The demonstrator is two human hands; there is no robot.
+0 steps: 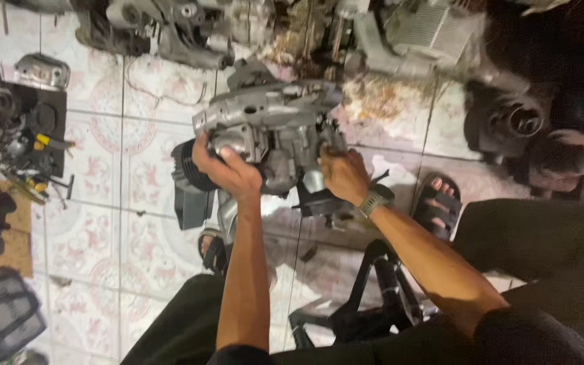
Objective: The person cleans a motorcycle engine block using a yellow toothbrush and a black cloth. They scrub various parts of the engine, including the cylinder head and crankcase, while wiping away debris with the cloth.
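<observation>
A grey metal engine block [272,122] with a black finned cylinder on its left side sits low in front of me, above the tiled floor. My left hand [221,165] grips the block's left side by a rounded silver cover. My right hand [343,174], with a grey watch on the wrist, holds the block's right lower part. Both forearms reach forward from my dark trousers. A black stand [380,297] shows between my legs.
Patterned floor tiles [143,230] spread to the left. Tools and parts lie on a black mat [32,132] at far left. More engine parts [184,27] line the top. A dark round part [518,118] lies at right. My sandalled feet [441,199] flank the block.
</observation>
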